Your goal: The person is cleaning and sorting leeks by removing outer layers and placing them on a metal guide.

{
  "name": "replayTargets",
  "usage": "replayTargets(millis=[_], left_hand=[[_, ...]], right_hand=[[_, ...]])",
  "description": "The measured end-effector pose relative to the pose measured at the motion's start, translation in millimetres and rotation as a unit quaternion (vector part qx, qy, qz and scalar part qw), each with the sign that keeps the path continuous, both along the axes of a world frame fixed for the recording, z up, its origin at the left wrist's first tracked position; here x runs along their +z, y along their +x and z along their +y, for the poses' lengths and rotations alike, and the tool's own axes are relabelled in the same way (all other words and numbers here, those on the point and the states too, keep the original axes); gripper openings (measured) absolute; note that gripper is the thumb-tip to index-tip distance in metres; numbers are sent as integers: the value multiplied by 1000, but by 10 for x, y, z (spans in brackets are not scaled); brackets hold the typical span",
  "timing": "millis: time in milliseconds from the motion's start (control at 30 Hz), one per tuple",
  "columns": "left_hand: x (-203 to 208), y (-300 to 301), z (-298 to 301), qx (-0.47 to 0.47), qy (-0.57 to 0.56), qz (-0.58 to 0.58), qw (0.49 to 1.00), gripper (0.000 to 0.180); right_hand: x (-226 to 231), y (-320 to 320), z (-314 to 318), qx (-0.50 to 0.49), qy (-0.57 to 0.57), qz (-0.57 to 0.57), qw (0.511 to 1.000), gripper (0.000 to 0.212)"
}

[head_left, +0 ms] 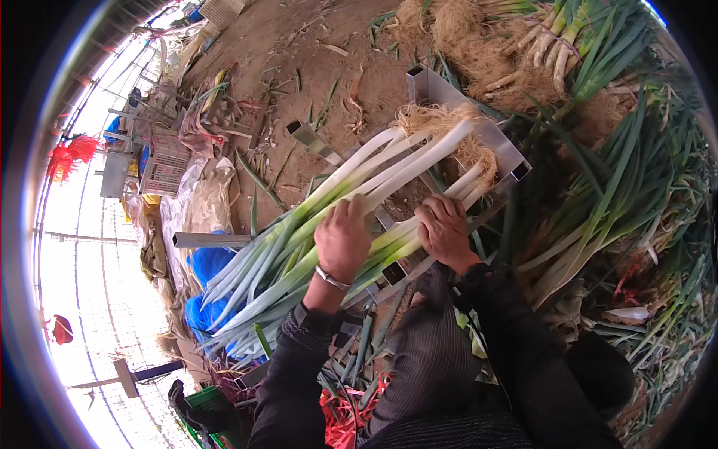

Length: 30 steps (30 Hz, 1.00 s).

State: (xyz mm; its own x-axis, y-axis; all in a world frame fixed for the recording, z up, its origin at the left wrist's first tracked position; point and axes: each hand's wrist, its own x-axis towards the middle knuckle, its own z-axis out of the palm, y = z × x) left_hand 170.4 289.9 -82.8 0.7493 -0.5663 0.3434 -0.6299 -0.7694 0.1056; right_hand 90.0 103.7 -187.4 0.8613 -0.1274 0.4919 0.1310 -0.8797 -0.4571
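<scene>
gripping smooth slender leeks [420,168], both hands [342,238] curled round them, wiry tan roots [479,156], angular silvery metal frame [504,148]

We list leeks [419,163]: white shanks [368,154], shaggy tan roots [479,155] upper right, green leaves [258,273] fanned lower left, aslant over metal frame [502,144].
</scene>
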Motion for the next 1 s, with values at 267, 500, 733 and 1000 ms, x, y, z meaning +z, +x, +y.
replayTargets(millis=[267,500,733,1000], left_hand=[[-276,78,-313,-55,-63,112,990,27],[-615,-23,8,9,52,235,971,30],[-893,74,-102,-15,25,217,976,37],[-1014,7,-132,29,20,203,979,42]], right_hand=[[-29,2,-14,-2,-15,-22,1000,20],[-32,-40,-34,1,-16,-19,1000,31],[-31,-35,-18,7,2,-3,1000,34],[-28,-46,-34,19,61,6,998,30]])
